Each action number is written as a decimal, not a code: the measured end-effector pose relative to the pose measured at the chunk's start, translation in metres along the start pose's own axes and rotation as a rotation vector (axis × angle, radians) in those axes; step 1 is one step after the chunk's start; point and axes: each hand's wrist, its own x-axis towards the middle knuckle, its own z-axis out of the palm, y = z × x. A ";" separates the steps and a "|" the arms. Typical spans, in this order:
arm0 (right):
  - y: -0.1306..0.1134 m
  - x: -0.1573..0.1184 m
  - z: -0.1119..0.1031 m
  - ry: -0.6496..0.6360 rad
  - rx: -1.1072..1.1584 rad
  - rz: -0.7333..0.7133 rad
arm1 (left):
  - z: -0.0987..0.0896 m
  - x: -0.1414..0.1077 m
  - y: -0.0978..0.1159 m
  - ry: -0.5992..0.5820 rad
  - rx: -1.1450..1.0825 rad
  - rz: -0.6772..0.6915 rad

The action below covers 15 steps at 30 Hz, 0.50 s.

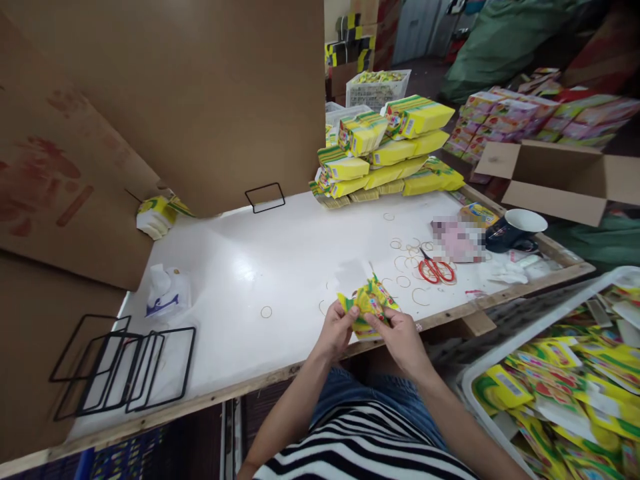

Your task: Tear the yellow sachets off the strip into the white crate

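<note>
Several yellow-green printed packets (371, 301) are held between both hands at the table's front edge. My left hand (337, 329) grips their left side, thumb on top. On the right side, my right hand (401, 339) pinches them with its thumb across the front. Beyond the hands lie red-handled scissors (437, 271) and scattered rubber bands (401, 263) on the white tabletop (225, 267). Stacks of yellow packets (395, 150) stand at the table's back right.
A crate of loose packets (565, 380) is at the right. A dark mug (515, 230) stands near an open carton (560, 177). Black wire frames (125, 367) and a tissue pack (169, 293) lie left. Large cardboard (200, 100) rises behind.
</note>
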 end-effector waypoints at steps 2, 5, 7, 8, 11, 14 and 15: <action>-0.002 -0.003 0.002 -0.007 -0.024 -0.026 | 0.001 -0.002 -0.001 -0.017 -0.006 -0.019; -0.002 -0.004 0.005 -0.095 0.116 0.036 | -0.001 -0.006 0.003 -0.055 -0.017 -0.054; -0.001 -0.003 0.005 -0.170 0.184 0.096 | -0.003 -0.007 0.009 -0.082 -0.014 -0.072; 0.000 -0.003 0.006 -0.191 0.194 0.114 | -0.003 -0.008 0.011 -0.090 -0.008 -0.074; -0.001 -0.004 0.007 -0.156 0.131 0.084 | -0.003 -0.007 0.017 -0.079 0.006 -0.054; -0.003 -0.007 0.008 -0.048 -0.014 -0.006 | 0.000 -0.007 0.018 -0.054 0.022 -0.015; -0.005 -0.008 0.008 -0.016 -0.065 -0.032 | 0.001 -0.006 0.018 -0.051 0.029 -0.003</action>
